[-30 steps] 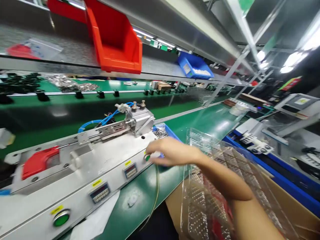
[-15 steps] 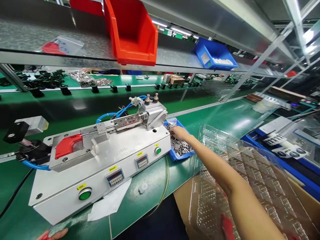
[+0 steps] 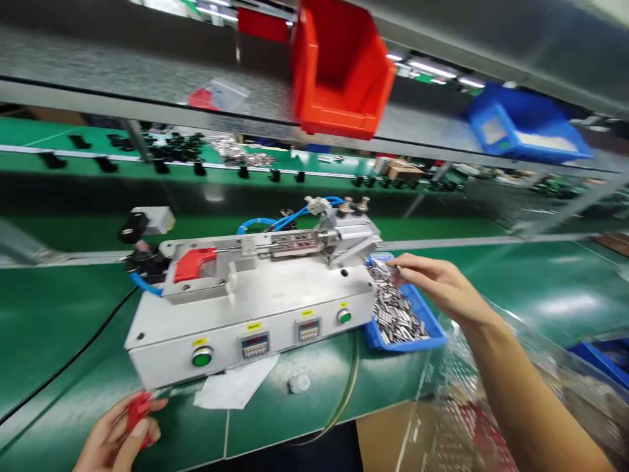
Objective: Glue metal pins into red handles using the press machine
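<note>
The person's left hand (image 3: 120, 432) grips a small red plastic piece (image 3: 138, 412) between thumb and fingers, just above the green bench top (image 3: 265, 426), near the left front corner of a long white box-shaped machine (image 3: 289, 285). The piece's long axis runs roughly away from the person, its far end pointing toward the machine; fingers cover part of it, so its full outline cannot be told.

The right hand (image 3: 445, 285) reaches over a blue plastic bin (image 3: 435, 334) heaped with short silver metal pins (image 3: 398, 318), which lie in many directions. Its thumb and forefinger nearly meet around what looks like a small metallic bit, too blurred to tell its axis or whether it is firmly pinched. The bin stands beside the machine's right end.

On the machine's left part, a red pistol-shaped plastic handle (image 3: 191, 264) lies flat in a grey metal fixture (image 3: 174, 288). Its barrel-like arm points right, in line with a thin silver rod (image 3: 227, 249), while its grip slants down and left.
</note>
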`<state>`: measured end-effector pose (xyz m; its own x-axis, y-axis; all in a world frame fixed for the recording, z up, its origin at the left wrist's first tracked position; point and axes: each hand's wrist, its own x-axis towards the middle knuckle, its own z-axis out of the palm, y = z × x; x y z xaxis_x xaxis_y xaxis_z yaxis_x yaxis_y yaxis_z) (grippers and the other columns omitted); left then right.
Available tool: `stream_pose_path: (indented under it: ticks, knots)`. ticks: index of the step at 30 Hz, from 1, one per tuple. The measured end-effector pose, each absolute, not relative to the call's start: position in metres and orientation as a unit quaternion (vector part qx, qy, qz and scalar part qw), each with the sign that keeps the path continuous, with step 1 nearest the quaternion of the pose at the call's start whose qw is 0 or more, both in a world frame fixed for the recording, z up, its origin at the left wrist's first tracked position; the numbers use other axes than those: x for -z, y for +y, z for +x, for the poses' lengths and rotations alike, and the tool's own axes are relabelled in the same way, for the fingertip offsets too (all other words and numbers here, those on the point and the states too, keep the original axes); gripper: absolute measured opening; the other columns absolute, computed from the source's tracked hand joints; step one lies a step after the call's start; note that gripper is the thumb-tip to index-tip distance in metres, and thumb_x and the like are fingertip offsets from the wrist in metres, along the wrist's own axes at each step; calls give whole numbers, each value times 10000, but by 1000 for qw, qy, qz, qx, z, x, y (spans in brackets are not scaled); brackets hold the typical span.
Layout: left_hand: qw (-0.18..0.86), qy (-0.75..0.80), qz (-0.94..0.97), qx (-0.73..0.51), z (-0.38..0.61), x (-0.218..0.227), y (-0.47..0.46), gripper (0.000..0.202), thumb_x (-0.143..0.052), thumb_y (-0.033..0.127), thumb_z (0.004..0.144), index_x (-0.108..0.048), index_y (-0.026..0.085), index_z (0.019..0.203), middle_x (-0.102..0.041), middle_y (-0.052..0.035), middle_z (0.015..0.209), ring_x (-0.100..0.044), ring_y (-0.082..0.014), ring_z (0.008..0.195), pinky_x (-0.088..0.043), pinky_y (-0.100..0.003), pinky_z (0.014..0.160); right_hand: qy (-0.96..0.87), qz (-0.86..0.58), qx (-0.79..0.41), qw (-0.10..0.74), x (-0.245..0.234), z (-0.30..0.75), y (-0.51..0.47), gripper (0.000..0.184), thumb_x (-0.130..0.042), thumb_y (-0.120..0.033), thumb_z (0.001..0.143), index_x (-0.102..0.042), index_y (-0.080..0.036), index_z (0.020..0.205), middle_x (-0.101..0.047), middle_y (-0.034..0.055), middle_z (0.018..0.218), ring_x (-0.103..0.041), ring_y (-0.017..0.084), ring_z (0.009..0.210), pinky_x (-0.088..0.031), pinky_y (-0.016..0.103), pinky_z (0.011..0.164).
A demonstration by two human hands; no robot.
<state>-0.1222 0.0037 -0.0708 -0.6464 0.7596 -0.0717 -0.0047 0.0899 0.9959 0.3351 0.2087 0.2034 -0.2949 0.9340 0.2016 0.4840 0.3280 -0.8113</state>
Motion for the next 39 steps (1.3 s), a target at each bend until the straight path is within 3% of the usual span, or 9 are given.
stream_pose_path:
  ticks: [4,10,14,17,19,23,29,34,39]
  knots:
    - [328,637,284,-637,-112,51,12,671,-801,625,750,-601,179,1210,-778,-96,976,-626,-162,630,-584,-295,610,-813,-371,-287,346,-220,268,207,308,-822,-522,849,-738,-266,998,-725,56,922,-688,203,795,-588,323,712]
    - [322,591,285,-682,-109,51,19,578,-761,524,853,-567,164,1261,-757,-88,977,-593,-126,623,-555,-261,606,-927,-229,-110,276,-222,132,253,185,-610,-314,979,-731,-213,884,-727,59,891,-675,219,811,-532,357,766]
    - [321,585,297,-684,-112,57,20,545,-739,482,891,-555,160,1290,-758,-112,1013,-607,-133,642,-562,-272,626,-964,-243,-14,109,-231,63,286,184,-601,-81,886,-742,-176,816,-720,48,878,-651,206,807,-429,314,695]
    - [328,582,302,-679,-112,59,19,539,-733,475,900,-561,165,1306,-761,-120,1049,-611,-136,654,-564,-274,639,-958,-284,5,30,-236,40,294,197,-653,-48,858,-746,-171,981,-713,32,852,-622,184,748,-358,296,641]
    - [326,589,297,-677,-110,61,14,514,-716,472,916,-572,182,1316,-761,-110,1088,-613,-131,674,-564,-262,660,-950,-310,3,43,-234,37,292,258,-704,-73,858,-711,-167,1099,-706,19,839,-600,174,722,-337,288,635]
    - [313,618,289,-661,-114,65,0,526,-754,521,866,-624,196,1258,-784,-79,1023,-651,-140,691,-570,-238,663,-958,-267,13,107,-207,54,283,55,-664,-146,960,-714,-166,970,-706,44,947,-595,201,892,-386,298,742]
    - [333,617,303,-645,-121,61,2,580,-773,571,819,-627,187,1228,-791,-88,964,-669,-160,657,-582,-259,628,-952,-223,78,196,-172,77,272,265,-517,-247,1077,-748,-138,1008,-674,121,1121,-522,255,1045,-425,385,914]
    - [327,597,273,-680,-109,54,14,553,-735,562,852,-544,194,1218,-783,-128,1056,-655,-158,646,-564,-285,602,-954,-231,43,184,-194,58,272,127,-630,-175,996,-752,-144,1013,-661,111,1153,-542,254,1027,-443,384,878]
    - [312,598,277,-684,-107,54,22,514,-731,562,853,-554,187,1157,-777,-145,1063,-646,-173,688,-532,-290,611,-957,-281,44,59,-214,20,265,97,-662,-70,922,-717,-146,949,-671,113,1143,-589,264,1039,-438,339,739]
